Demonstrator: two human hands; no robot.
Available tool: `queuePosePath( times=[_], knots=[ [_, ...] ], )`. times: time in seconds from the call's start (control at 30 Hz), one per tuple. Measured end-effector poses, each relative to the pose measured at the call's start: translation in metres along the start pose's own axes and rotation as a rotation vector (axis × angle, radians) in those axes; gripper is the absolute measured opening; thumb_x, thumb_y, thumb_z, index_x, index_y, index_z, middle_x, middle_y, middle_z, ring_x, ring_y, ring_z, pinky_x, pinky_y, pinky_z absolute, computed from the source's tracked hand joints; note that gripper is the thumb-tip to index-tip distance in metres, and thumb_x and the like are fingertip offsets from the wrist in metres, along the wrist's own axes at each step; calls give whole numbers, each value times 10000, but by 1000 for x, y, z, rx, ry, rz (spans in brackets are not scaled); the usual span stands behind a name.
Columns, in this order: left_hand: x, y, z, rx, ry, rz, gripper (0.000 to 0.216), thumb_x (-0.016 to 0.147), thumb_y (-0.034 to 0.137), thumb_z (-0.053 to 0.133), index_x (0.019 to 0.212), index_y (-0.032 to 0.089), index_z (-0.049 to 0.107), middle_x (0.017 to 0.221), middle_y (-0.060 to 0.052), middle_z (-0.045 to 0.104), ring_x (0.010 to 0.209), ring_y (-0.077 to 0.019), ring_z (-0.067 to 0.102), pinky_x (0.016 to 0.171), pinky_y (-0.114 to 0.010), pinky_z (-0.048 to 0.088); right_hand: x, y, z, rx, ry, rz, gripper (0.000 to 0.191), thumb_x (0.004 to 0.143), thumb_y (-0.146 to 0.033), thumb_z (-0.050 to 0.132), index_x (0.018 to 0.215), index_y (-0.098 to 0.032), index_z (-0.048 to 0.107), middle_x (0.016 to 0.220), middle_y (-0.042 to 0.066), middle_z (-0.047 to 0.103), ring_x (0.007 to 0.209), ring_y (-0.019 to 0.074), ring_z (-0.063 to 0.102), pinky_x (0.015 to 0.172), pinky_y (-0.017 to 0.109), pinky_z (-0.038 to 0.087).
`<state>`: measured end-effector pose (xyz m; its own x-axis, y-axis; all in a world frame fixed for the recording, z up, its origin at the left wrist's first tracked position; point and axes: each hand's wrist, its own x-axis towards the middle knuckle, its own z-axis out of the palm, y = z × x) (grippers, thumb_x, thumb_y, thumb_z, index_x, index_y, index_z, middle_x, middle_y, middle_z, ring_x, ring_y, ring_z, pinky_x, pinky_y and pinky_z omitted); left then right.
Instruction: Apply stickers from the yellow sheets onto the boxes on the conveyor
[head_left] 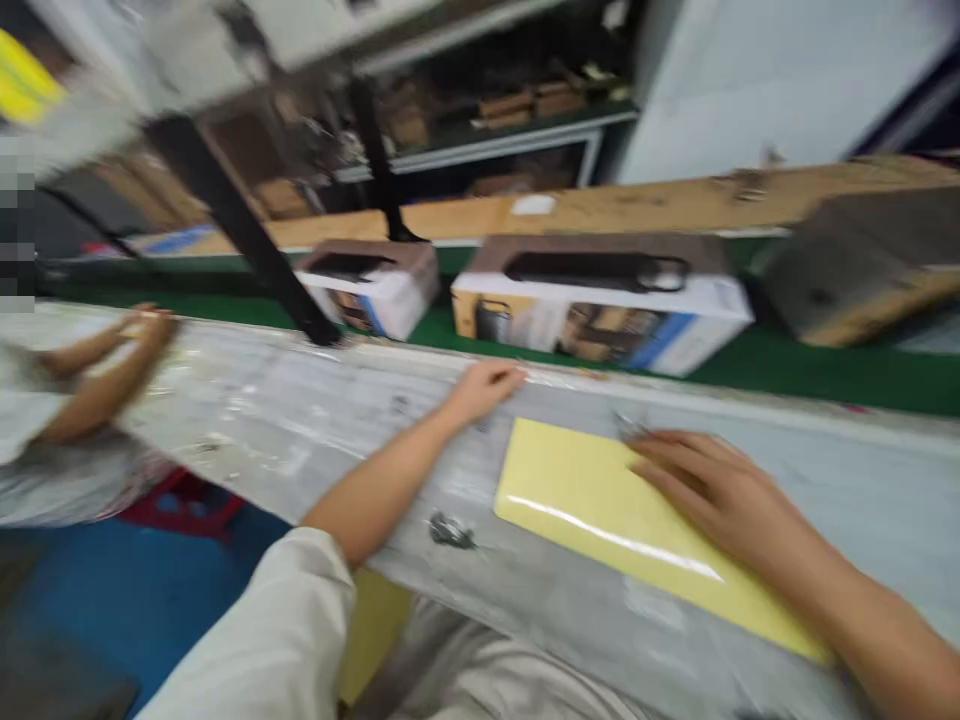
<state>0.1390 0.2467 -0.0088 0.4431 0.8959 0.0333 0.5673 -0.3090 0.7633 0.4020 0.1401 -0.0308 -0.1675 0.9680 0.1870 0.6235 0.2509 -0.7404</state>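
My left hand point(486, 390) rests at the far edge of the grey work surface, its fingers curled in. What it holds, if anything, is too small to make out. A glossy yellow sheet point(592, 500) lies in front of me. Over its right part is my right hand point(705, 485), fingers stretched forward and thumb apart from them. Just beyond those fingertips sits a small shiny metallic thing point(628, 425), blurred. A little clump of dark metal pieces point(451, 531) lies on the surface near my left forearm.
Printed boxes with black handles, one large point(600, 310) and one smaller point(375, 285), stand on a green belt point(840, 375) behind the work surface. A brown box point(870, 265) is at right. A co-worker's hands point(146, 325) are at far left, near a red stool point(184, 505).
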Motion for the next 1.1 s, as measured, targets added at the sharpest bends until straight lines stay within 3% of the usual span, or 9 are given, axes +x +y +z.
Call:
queuePosePath(
  times=[0.03,0.13,0.3,0.43,0.53,0.67,0.93,1.1],
  knots=[
    [8,-14,5,-84,47,37,244,953,233,573,731,153,632,653,20,606,687,-139,601,680,-248,504,-14,8,-6,-77,0,2,347,964,-552,582,1047,-267,761,1175,142,707,1135,376,631,1028,588,481],
    [17,-38,10,-217,34,166,220,897,362,663,827,157,698,800,-25,691,752,-164,617,719,-276,503,-26,20,-10,-276,1,-103,386,1018,-487,483,1130,-230,748,1186,129,707,1128,345,635,986,545,509],
    [-1,-26,7,-142,-149,390,231,893,408,710,973,195,750,975,-58,720,873,-190,646,813,-325,522,-18,-1,-2,-482,63,-304,289,1057,-311,476,1100,-211,743,1125,129,706,1058,307,618,896,464,490],
    [-2,-21,12,-42,-251,497,176,956,351,653,1003,214,754,1011,-56,727,1002,-219,651,956,-390,496,-7,-28,11,-405,-133,-429,283,1064,-205,449,1068,-180,731,1016,108,697,920,250,621,812,383,482],
    [0,-24,13,-20,-265,493,170,956,349,666,1036,226,752,1045,-48,727,1038,-226,645,986,-397,477,9,-35,22,-308,-280,-393,249,1033,-170,493,1001,-184,740,988,96,675,883,237,625,788,357,485],
    [-2,-25,10,29,-279,484,186,923,353,728,1056,227,759,1081,-53,714,1083,-237,633,1020,-393,441,23,-35,29,-196,-358,-333,226,1011,-161,522,933,-182,733,958,84,641,840,212,623,740,317,476],
    [-6,-25,9,82,-277,424,224,863,340,817,1059,243,766,1094,-32,711,1101,-214,633,1021,-342,401,14,-38,36,-236,-335,-324,334,942,8,371,787,-180,598,860,60,596,815,214,564,725,317,421],
    [-8,-22,7,74,-296,392,214,885,351,796,1075,258,766,1120,-28,699,1124,-212,620,1052,-346,382,8,-37,35,-186,-295,-278,278,981,-56,423,925,-214,645,954,60,590,853,214,572,716,296,420]
  ],
)
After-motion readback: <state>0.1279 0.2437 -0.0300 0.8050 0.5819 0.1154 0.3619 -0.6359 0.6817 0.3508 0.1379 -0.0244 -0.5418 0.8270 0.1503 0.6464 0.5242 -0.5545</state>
